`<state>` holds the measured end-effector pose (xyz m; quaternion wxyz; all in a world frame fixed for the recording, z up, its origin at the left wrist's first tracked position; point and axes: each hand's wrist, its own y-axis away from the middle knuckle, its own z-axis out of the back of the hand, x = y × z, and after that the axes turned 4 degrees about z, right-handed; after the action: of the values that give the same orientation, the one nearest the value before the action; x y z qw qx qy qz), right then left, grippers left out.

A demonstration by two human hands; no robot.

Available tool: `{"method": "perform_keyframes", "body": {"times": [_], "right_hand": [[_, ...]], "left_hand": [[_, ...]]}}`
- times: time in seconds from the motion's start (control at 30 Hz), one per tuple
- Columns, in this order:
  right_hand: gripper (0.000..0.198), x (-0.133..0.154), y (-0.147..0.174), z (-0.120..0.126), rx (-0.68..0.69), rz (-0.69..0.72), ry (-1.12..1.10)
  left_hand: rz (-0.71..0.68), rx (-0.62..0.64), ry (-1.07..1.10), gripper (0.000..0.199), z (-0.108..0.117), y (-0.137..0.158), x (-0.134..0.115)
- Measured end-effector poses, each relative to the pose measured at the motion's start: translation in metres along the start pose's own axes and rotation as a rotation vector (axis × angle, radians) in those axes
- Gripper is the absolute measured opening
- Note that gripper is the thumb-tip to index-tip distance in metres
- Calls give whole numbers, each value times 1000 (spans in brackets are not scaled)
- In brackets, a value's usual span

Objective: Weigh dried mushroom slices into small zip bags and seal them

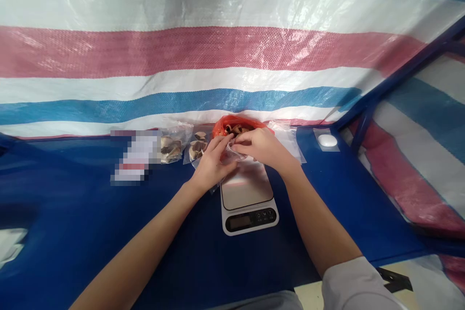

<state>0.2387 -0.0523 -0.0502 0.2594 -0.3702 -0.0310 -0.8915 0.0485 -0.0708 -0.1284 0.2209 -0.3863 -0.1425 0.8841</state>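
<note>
My left hand (212, 163) and my right hand (264, 147) meet above the far end of a white kitchen scale (249, 193). Between my fingers is a small clear plastic bag (232, 155), pinched from both sides. What is inside it, if anything, I cannot make out. Right behind my hands lies a red plastic bag (232, 120), open, with curved brown and cream pieces (238, 130) showing in its mouth. The scale's display looks dark, and my hands partly hide its far end.
Left of my hands lie two clear bags, a nearer one (198, 150) and a farther one (170, 149), holding similar pieces. Flat clear bags (288, 140) and a white oval item (327, 140) lie right. A striped tarp (218, 48) hangs behind the blue table (174, 252).
</note>
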Motion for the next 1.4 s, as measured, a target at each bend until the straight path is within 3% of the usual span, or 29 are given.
{"method": "perform_keyframes", "body": {"times": [0.23,0.4,0.73,1.07,1.27,1.4], "right_hand": [[18,-3,-5,-10,-38,-114,-16],[16,-9,-9,-17,-60,-83,-87],[13,-15,-9,-22,-67,-36,-316],[19,-4,-3,-6,32,-102,-552],[24,-11,-1,5,-50,-109,-562],[17,-35,-3,8,-179,-52,-353]], "left_hand": [[-14,-14,-15,72,-2,1,3],[17,-15,-30,88,-1,0,-2],[156,-29,-34,98,-5,0,-12],[76,-172,-81,62,-7,-1,-10],[32,-241,-110,56,0,-5,-8],[63,-238,-72,55,8,-8,-6]]}}
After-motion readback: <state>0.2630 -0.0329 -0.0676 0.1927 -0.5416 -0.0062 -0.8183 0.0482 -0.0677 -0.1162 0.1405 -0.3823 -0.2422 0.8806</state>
